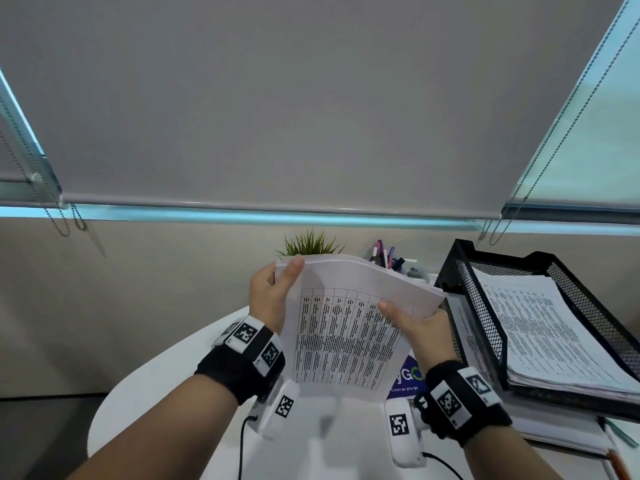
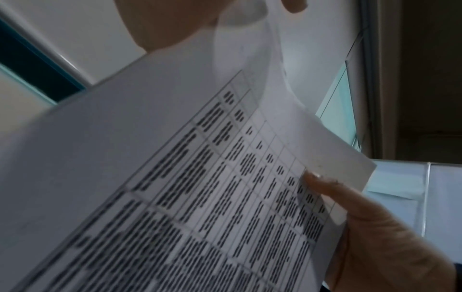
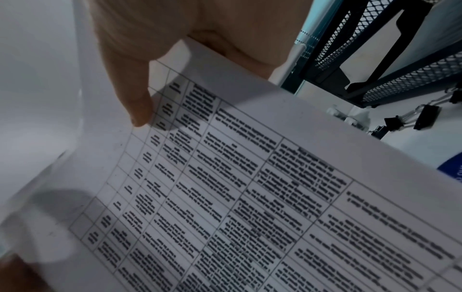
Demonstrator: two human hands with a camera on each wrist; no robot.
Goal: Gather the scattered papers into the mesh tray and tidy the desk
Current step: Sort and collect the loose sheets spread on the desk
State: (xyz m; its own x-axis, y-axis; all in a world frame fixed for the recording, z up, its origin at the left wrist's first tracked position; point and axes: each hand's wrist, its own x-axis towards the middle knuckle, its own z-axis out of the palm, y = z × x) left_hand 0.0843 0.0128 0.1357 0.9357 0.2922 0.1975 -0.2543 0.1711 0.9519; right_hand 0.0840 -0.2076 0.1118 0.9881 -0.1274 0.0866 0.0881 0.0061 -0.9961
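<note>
Both hands hold a stack of printed papers (image 1: 349,327) upright above the white desk (image 1: 145,403), its table of text facing me. My left hand (image 1: 273,292) grips the stack's left edge, thumb on the front near the top corner. My right hand (image 1: 415,323) grips the right edge, its thumb pressed on the printed table. The same papers (image 2: 225,187) fill the left wrist view and the papers (image 3: 250,187) fill the right wrist view, where the thumb (image 3: 135,98) lies across the sheet. The black mesh tray (image 1: 485,306) stands just right of the stack and holds more printed sheets (image 1: 540,327).
A small green plant (image 1: 308,244) and a pen holder (image 1: 389,258) stand behind the papers. A blue card (image 1: 408,375) lies under the stack. Black binder clips (image 3: 422,120) lie on the desk by the tray's foot. More paper (image 1: 554,434) and a pencil (image 1: 618,465) lie beneath the tray.
</note>
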